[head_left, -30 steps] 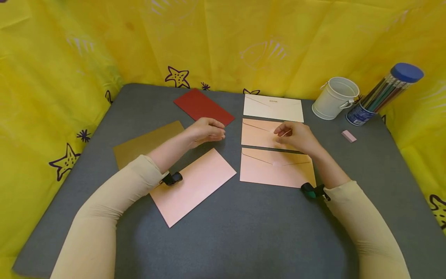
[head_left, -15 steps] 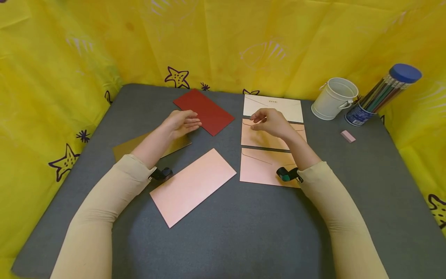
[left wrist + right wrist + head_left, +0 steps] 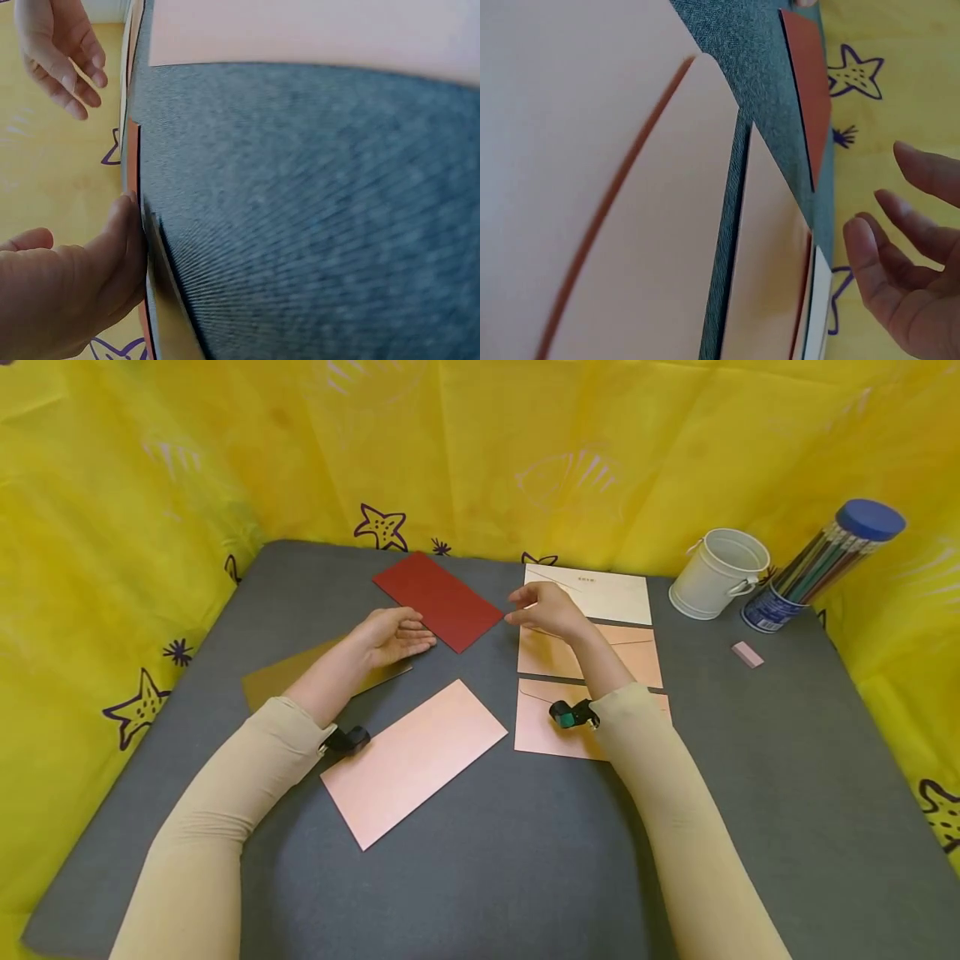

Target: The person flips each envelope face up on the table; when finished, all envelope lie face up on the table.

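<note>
Reaching toward the red envelope [image 3: 438, 601] from both sides, we have our left hand [image 3: 392, 636] resting flat by its near left edge, fingers relaxed and holding nothing, while our right hand [image 3: 546, 607] hovers just off its right corner, loosely open and empty. That envelope lies flat on the grey mat [image 3: 480, 860] at the back, left of the cream envelope [image 3: 607, 594]. It looks light, thin and stiff-ish, hard to lift off flat felt, so we judge a pinch at the free corner best.
</note>
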